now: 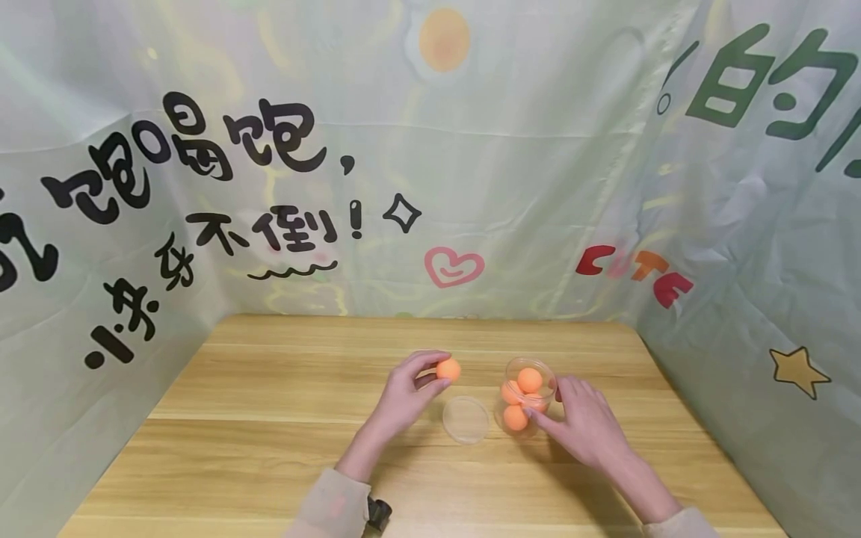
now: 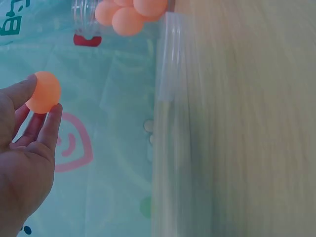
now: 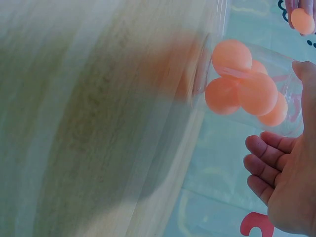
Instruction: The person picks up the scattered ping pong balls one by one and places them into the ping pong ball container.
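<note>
My left hand (image 1: 408, 390) pinches an orange ping-pong ball (image 1: 448, 370) between thumb and fingertips, raised over the table. In the left wrist view, this ball (image 2: 44, 93) shows in full between the fingers. To the right stands a clear round jar (image 1: 553, 373), upright, with several orange balls (image 1: 530, 380) inside and its top uncovered. My right hand (image 1: 587, 422) holds the jar from the right, thumb at the front and a finger round the back near the rim. Between the hands, a clear round lid (image 1: 466, 420) lies flat, just left of the jar.
The wooden table (image 1: 269, 418) has printed cloth (image 1: 511, 194) hanging along its back and both sides. A small black device (image 1: 379, 514) sits by the left sleeve (image 1: 332, 504).
</note>
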Tool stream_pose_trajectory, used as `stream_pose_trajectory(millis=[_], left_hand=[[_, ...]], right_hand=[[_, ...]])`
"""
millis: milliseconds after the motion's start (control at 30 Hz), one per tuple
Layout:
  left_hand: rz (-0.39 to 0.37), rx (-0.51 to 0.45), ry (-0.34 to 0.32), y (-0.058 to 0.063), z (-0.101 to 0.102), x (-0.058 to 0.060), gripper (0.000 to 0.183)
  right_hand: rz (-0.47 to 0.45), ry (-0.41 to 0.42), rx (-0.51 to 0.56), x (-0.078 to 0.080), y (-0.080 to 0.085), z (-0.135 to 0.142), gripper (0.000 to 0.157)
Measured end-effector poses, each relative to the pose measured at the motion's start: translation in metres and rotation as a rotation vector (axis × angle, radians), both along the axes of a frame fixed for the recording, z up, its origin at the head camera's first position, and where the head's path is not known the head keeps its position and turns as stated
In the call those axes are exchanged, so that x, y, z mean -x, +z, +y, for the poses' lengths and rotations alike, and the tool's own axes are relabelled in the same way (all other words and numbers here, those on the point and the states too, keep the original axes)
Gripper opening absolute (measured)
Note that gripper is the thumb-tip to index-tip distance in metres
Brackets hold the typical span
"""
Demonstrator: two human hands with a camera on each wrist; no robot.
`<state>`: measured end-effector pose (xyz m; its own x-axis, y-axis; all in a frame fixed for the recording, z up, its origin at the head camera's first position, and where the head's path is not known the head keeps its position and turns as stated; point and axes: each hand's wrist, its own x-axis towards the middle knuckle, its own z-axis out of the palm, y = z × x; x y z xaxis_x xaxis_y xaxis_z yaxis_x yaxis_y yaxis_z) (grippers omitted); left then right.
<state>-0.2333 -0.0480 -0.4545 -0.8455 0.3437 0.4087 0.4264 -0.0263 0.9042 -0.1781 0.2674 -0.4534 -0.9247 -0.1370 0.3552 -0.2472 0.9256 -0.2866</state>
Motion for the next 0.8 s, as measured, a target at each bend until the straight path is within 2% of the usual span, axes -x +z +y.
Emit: stream_pose_trajectory(millis=[400,800], left_hand=[[0.028,-0.032,-0.017,0.007,0.023,-0.004,0.042],[0.065,-0.038,-0.039,0.016,0.044,-0.002,0.04]], right_hand=[[0.0,-0.001,-0.003,0.0,-0.001,0.0,0.057],[0.016,0.008,-0.004,-0.001,0.0,0.0,0.055]])
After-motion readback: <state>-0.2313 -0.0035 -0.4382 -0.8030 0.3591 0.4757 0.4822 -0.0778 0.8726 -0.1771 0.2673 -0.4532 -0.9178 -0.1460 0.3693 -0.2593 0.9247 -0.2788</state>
